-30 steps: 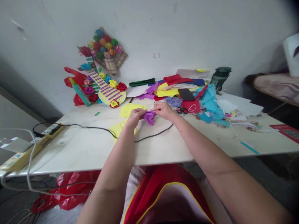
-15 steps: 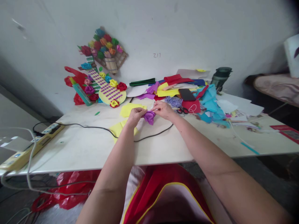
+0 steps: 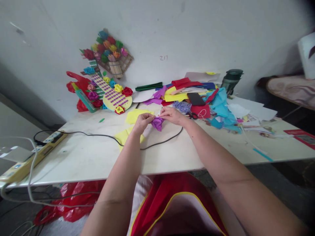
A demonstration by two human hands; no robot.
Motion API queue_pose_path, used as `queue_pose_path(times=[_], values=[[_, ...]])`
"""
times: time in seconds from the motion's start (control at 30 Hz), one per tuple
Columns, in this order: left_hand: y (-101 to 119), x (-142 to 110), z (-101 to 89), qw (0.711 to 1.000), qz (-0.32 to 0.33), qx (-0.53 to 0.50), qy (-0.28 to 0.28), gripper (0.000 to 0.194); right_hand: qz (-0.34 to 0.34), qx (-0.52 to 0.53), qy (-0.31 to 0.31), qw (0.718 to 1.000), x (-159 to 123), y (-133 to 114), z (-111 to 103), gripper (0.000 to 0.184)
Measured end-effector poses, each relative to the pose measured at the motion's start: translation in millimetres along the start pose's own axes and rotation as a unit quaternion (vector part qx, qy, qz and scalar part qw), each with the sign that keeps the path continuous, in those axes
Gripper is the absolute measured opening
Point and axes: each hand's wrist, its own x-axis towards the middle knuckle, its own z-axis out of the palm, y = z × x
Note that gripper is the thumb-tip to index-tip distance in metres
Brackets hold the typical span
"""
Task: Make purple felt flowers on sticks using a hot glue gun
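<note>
As a moment earlier, the left hand (image 3: 142,122) and right hand (image 3: 172,115) each have their fingers pinched on the upper part of the purple paper flower (image 3: 157,124). It remains over the desk (image 3: 169,159), beyond the black cable (image 3: 162,143); yellow paper (image 3: 138,116) still lies beyond that cable too.

Crumpled paper flower (image 3: 157,123) in grip: purple. Flat paper sheets (image 3: 137,116) beside grip: plain yellow.
</note>
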Motion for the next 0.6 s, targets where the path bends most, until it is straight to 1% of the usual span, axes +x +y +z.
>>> queue_pose_path(times=[0.1,0.23,0.3,0.4,0.6], values=[[2.3,-1.3,2.7,0.998,-0.032,-0.048,0.011,0.037,0.005,-0.008,0.011,1.000,0.5,-1.5,1.3,0.017],[5.0,-2.7,6.4,0.992,-0.066,-0.091,0.050,0.043,0.017,-0.026,0.028,0.999,1.9,-1.6,4.0,0.019],[4.9,-2.7,7.6,0.990,-0.072,-0.109,0.060,0.045,0.022,-0.039,0.037,0.998,2.5,-1.5,4.6,0.021],[3.6,-2.1,8.3,0.987,-0.075,-0.126,0.061,0.046,0.024,-0.053,0.047,0.997,3.2,-1.8,5.3,0.023],[3.1,-1.5,8.6,0.984,-0.082,-0.144,0.070,0.047,0.024,-0.060,0.055,0.996,3.8,-2.2,7.3,0.025]])
